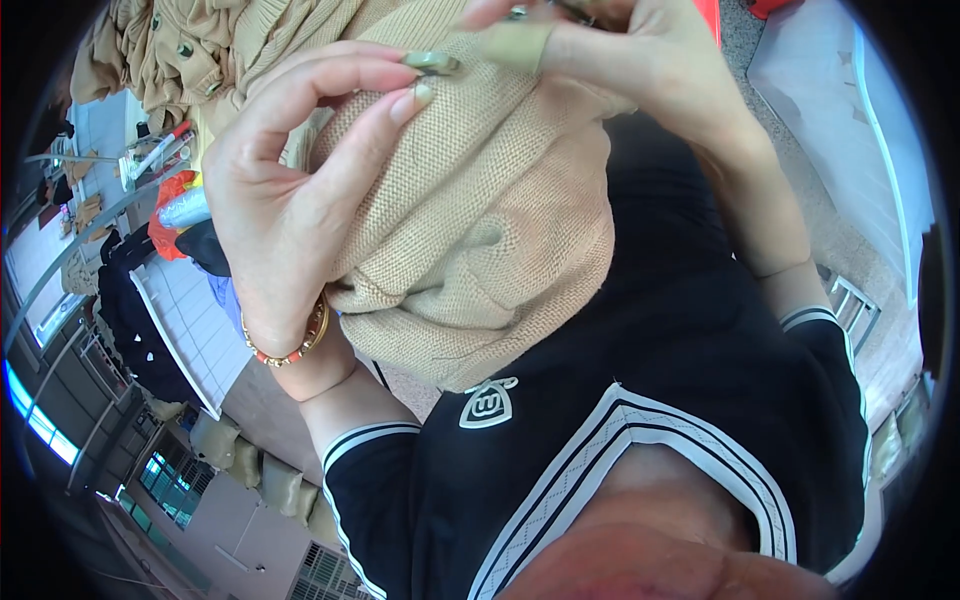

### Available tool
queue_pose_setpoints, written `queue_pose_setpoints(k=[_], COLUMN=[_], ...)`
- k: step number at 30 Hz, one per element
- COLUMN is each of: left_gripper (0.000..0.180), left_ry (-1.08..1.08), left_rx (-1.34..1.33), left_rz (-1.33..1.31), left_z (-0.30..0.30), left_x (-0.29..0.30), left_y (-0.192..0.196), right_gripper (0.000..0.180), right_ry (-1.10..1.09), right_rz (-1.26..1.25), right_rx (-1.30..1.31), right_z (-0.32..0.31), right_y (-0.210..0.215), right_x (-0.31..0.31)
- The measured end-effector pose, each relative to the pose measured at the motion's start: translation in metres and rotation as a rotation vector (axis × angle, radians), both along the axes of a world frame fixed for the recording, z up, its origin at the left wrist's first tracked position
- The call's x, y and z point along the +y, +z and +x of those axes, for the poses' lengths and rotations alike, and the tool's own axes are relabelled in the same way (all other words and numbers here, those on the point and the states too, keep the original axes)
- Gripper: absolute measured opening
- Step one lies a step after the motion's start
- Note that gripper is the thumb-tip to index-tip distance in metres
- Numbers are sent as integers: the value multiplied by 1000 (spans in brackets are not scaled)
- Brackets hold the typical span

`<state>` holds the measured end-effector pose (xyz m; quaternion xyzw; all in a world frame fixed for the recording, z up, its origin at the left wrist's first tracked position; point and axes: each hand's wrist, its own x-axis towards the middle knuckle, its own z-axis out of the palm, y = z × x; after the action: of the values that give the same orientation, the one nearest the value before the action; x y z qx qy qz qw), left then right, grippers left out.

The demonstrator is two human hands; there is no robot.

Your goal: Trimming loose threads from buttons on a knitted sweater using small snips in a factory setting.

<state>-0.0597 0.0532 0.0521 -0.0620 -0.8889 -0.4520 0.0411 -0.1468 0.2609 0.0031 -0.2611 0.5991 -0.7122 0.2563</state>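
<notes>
A beige knitted garment (pixel 500 240) lies bunched in front of my chest. My left hand (pixel 285 175), with a beaded bracelet (pixel 290 350) at its wrist, pinches a greenish button (pixel 430 62) at the knit between thumb and fingers. Just to the right, my right hand (pixel 650 65) is raised over the garment, partly cut off by the upper edge and blurred. Its thumb wears a tan wrap (pixel 515 45). Something small and dark shows among its curled fingers, too unclear to name.
More beige knitwear with buttons (pixel 190 50) is heaped at the upper left. Beside my left hand lie a red-orange bag (pixel 168 215) and a white-and-red pen-like tool (pixel 165 145). A large translucent bin (pixel 840 110) stands at the right. Dark cloth (pixel 135 310) hangs at the left.
</notes>
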Motion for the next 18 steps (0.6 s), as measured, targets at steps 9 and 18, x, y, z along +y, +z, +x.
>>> queue_pose_setpoints(k=[9,18], left_gripper=[16,16], left_ry=[51,160], left_rx=[-12,5], left_rz=[71,203], left_z=[0,4], left_x=[0,3], left_y=[-6,-10], right_gripper=[20,35], right_ry=[18,-180], right_rz=[8,-101], right_rx=[18,572], right_z=[3,6], right_y=[-12,-13], right_x=[-6,-4])
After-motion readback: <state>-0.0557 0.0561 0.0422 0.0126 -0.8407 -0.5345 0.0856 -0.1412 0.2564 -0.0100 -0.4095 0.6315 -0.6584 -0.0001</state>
